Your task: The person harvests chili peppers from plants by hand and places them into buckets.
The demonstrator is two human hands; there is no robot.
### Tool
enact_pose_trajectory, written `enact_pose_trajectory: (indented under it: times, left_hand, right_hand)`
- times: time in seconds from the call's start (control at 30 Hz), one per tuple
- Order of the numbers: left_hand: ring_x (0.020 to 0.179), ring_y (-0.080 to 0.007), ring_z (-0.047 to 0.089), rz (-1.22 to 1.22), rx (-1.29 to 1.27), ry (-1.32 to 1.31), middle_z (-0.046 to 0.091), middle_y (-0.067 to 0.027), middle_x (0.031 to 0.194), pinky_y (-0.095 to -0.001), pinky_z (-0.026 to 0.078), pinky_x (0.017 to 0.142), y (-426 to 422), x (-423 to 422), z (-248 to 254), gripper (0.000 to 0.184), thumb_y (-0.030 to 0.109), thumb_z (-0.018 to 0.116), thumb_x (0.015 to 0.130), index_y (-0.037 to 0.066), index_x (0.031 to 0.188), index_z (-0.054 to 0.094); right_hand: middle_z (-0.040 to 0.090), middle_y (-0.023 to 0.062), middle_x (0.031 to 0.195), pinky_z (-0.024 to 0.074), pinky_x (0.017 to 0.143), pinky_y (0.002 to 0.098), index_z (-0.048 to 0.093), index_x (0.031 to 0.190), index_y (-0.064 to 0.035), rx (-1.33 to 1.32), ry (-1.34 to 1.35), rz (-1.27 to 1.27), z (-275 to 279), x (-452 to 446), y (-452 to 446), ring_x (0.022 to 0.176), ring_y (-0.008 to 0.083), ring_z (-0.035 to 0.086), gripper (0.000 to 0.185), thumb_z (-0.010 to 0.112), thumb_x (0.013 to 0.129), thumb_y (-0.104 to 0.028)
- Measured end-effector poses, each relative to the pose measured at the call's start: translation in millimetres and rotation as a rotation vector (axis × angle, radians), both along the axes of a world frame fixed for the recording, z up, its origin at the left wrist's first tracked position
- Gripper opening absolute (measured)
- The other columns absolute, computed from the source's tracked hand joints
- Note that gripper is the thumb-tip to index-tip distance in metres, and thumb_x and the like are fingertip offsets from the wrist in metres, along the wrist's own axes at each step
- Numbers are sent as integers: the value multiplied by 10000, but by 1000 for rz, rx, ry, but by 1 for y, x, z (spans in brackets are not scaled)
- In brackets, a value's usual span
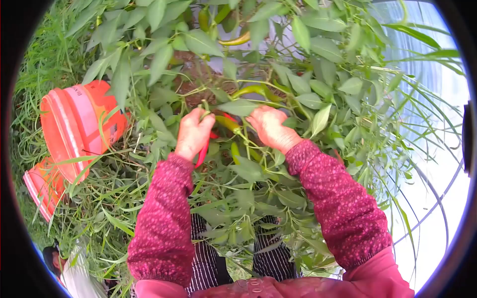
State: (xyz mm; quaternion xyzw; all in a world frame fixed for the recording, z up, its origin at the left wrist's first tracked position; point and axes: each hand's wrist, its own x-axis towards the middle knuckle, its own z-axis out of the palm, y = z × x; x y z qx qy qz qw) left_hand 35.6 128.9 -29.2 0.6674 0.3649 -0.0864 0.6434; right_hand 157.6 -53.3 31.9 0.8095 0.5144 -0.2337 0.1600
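My left hand (194, 132) is closed among the pepper leaves, with a red pepper (202, 153) hanging from beneath it and a green stem at its fingertips. To its right, my right hand (271, 126) has its fingers curled at the edge of a broad leaf (239, 107); what they hold, if anything, is hidden. Between the hands hangs a yellow-green pepper (227, 123). A long green pepper (251, 91) curves just above them, and another green pepper (235, 152) hangs below.
Two orange buckets (107, 119) (43, 187) lie tilted in the grass at the left. A person (79, 273) in a white top is at the lower left. Clear plastic sheeting (422, 74) and thin hoses (439, 198) run along the right. Pepper plants surround my arms.
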Motion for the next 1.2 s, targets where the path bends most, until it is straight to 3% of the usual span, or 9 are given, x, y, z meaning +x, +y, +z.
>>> enact_pose_trajectory:
  times: [0.03,0.17,0.3,0.37,0.57,0.7,0.97,1.07,1.2]
  left_hand:
    - [731,-165,565,24,-2,-31,626,-107,791,-313,465,689,2,-3,3,250,194,628,829,-28,937,588]
    - [724,-62,505,182,-205,-229,565,24,798,-227,447,671,16,-7,40,144,43,595,845,40,989,595]
    - [763,-67,504,118,-337,-280,538,40,829,-216,438,682,8,10,119,324,-31,596,799,47,1113,599]
    - [762,-72,506,-105,-105,-332,543,27,824,-225,437,669,9,5,104,284,-21,623,780,53,1055,635]
    - [735,-60,595,93,-360,-214,647,4,856,-237,507,643,8,5,102,172,38,647,828,31,1000,650]
    - [663,-52,562,185,-508,-173,631,34,800,-178,431,601,20,0,103,148,172,630,870,63,967,655]
    - [673,-53,503,-55,-413,-198,565,51,763,-239,416,605,24,43,135,126,153,614,837,36,881,621]
    - [665,-174,573,-624,172,-191,545,-80,689,-321,445,594,9,73,153,145,101,629,754,6,825,545]
    - [755,-352,582,-797,531,-579,581,-155,778,-430,466,646,-28,81,149,190,81,641,668,23,819,539]
  right_hand:
    - [625,56,888,493,659,407,642,1011,-158,58,-184,-27,-15,-4,3,798,259,618,185,613,836,-209]
    - [597,72,940,512,718,339,634,992,-118,732,127,-274,65,-5,39,822,242,607,212,665,783,-123]
    - [578,83,888,499,681,310,650,976,-77,948,464,-658,109,-19,67,787,226,595,160,642,817,-90]
    - [580,98,866,491,688,305,652,973,-48,1082,536,-715,104,-20,71,794,222,596,146,618,845,-109]
    - [605,111,943,503,754,316,613,1050,-49,888,585,-562,119,32,42,834,265,608,226,616,844,-143]
    - [611,149,1101,503,815,397,571,1138,-60,335,-60,-491,125,106,-29,1005,324,596,341,594,865,-261]
    - [627,200,815,502,696,471,526,1018,-4,-116,284,-570,127,42,-105,778,377,616,257,591,820,-155]
    - [623,188,978,523,746,410,537,1087,-4,-23,306,-624,134,5,-102,899,347,613,433,615,661,-33]
    - [590,157,983,494,797,397,484,1200,45,136,297,-578,138,-35,-102,960,319,568,574,601,644,-39]
